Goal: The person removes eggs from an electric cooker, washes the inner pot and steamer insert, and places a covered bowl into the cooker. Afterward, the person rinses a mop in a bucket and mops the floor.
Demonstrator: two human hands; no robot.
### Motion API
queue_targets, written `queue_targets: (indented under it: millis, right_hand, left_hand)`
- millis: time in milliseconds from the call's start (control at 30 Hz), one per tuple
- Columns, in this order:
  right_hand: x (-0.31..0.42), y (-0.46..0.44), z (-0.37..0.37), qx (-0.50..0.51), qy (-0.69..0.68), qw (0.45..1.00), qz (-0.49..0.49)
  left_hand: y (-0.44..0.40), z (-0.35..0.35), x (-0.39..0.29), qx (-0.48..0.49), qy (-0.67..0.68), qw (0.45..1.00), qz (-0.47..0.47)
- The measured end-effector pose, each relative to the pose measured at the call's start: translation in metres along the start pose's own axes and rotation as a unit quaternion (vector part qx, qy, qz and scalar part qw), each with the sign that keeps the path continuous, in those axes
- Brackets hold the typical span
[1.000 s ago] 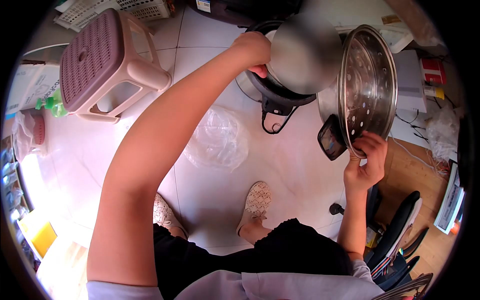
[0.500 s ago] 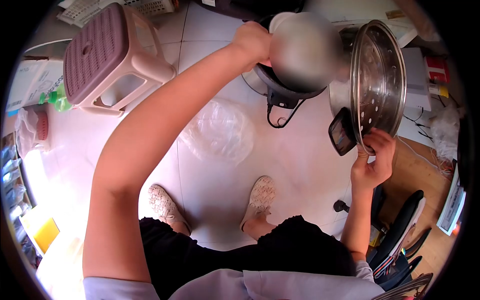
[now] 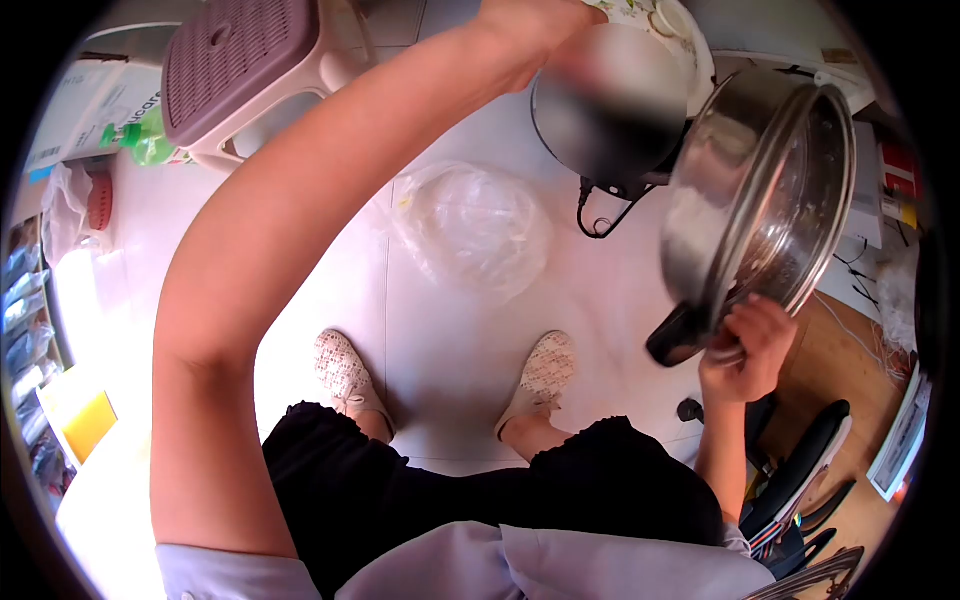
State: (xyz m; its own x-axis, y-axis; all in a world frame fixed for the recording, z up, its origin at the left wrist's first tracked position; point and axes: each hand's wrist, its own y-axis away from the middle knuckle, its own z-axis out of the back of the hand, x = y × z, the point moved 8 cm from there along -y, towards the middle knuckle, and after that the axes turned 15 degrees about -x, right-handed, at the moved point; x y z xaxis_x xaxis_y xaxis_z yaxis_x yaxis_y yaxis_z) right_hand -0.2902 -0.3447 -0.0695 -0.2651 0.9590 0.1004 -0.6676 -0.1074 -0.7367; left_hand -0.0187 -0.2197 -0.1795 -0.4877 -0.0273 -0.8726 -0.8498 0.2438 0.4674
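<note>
White carton (image 3: 85,115) far left, printed letters, only the ending "care" readable, the rest cut off or too faint. Bottle (image 3: 150,145) with green cap beside it, no readable label. Purple-topped stool (image 3: 240,60), no readable writing. Clear plastic bag (image 3: 480,235) lies on the floor. Person's left hand (image 3: 535,35) is at the top, fingers bent beside the dark pot (image 3: 580,150); tips run into a blurred patch, so cannot tell how far closed or what they have hold of. Pot sits just right of and below that hand, black cord (image 3: 597,232) under it. White dish (image 3: 700,65) with leafy print behind the pot, no lettering seen. Metal steamer (image 3: 705,190) is right of the pot, up off the floor and tilted, mouth facing right, black handle (image 3: 678,337) low on its left. Right hand (image 3: 748,350) grips its lower rim, fingers (image 3: 765,318) curled closed over the edge, handle just left of them. Red pack (image 3: 897,168) and printed sheets (image 3: 893,440) far right, text too small to read
</note>
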Motion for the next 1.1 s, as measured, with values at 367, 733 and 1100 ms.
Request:
queue_targets:
  millis: [367,733,1100]
  right_hand:
    - [0.082,0.084,-0.084,0.15,-0.212,0.965,0.031]
    - [0.096,0.138,-0.195,0.269,-0.165,0.949,0.011]
    - [-0.154,0.173,-0.204,-0.122,-0.354,0.626,-0.684]
  left_hand:
    - [0.016,0.038,-0.024,-0.007,-0.004,0.998,-0.059]
    - [0.032,0.043,-0.017,-0.026,-0.052,0.995,-0.077]
    - [0.033,0.039,-0.019,-0.034,-0.105,0.989,-0.095]
